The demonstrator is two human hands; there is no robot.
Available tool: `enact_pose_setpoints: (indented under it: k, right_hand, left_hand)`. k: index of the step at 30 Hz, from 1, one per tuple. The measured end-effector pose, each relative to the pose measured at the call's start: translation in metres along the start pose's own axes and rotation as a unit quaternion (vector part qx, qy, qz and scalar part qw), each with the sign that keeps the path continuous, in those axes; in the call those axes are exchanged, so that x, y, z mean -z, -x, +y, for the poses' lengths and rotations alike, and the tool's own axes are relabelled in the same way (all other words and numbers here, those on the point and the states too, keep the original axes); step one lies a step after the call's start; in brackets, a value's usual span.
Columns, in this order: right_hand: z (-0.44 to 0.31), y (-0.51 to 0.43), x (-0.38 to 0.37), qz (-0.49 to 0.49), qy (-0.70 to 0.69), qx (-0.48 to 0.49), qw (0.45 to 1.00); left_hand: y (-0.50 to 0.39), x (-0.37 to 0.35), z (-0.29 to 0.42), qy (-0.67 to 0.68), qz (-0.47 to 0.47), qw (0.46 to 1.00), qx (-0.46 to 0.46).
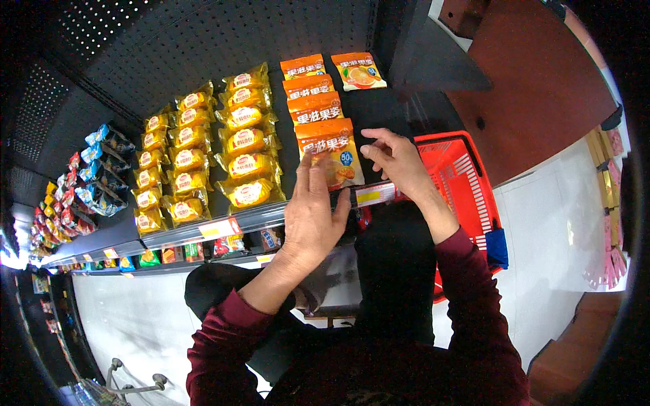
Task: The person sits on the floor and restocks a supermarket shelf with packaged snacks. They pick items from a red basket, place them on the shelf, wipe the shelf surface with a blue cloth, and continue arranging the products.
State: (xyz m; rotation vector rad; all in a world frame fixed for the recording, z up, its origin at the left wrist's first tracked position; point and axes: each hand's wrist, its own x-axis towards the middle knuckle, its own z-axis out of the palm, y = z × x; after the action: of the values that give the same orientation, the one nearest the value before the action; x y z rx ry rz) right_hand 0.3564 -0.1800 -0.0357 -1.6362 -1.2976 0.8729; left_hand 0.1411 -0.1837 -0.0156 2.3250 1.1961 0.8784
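The fingers of my left hand (pixel 315 218) lie flat against the front of an orange-and-yellow snack packet (pixel 331 137) at the shelf's front edge. Its thumb is spread to the right, and nothing is gripped. Behind this packet stand several like it in a row, such as the orange packet (pixel 314 109) just behind. One more orange packet (pixel 359 71) stands by itself at the back right. Just right of the front packet is my right hand (pixel 398 160), empty, with its fingers loosely bent and the thumb apart from the index finger.
Rows of wrapped yellow cakes (pixel 246 142) stand left of the packets, with blue packets (pixel 104 170) farther left. A price-tag rail (pixel 264 215) edges the black shelf. A red shopping basket (pixel 472 188) is at my right, below a brown panel (pixel 538 91). Lower shelves hold more packaged goods.
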Motion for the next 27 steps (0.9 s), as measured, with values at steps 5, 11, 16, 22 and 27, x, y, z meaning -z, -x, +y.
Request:
enact_pose_setpoints:
  k: [5, 11, 16, 22, 27]
  right_hand:
    - [-0.003, -0.003, -0.004, -0.022, 0.002, -0.012, 1.000]
    - [-0.008, -0.003, -0.011, -0.027, 0.000, -0.004, 1.000]
    - [-0.012, -0.002, -0.010, -0.025, 0.002, 0.001, 1.000]
    - [-0.014, -0.001, -0.011, -0.041, -0.007, -0.017, 0.999]
    - [-0.011, 0.000, -0.010, -0.043, -0.004, -0.010, 0.999]
  left_hand:
    - [-0.006, -0.003, -0.021, 0.025, 0.020, 0.999, 0.026]
    - [-0.007, 0.000, -0.019, 0.108, -0.038, 0.986, 0.123]
    - [-0.007, 0.000, -0.019, 0.100, -0.037, 0.987, 0.120]
    - [-0.007, 0.001, -0.021, 0.103, -0.026, 0.989, 0.098]
    - [-0.008, 0.000, -0.023, 0.107, -0.033, 0.988, 0.106]
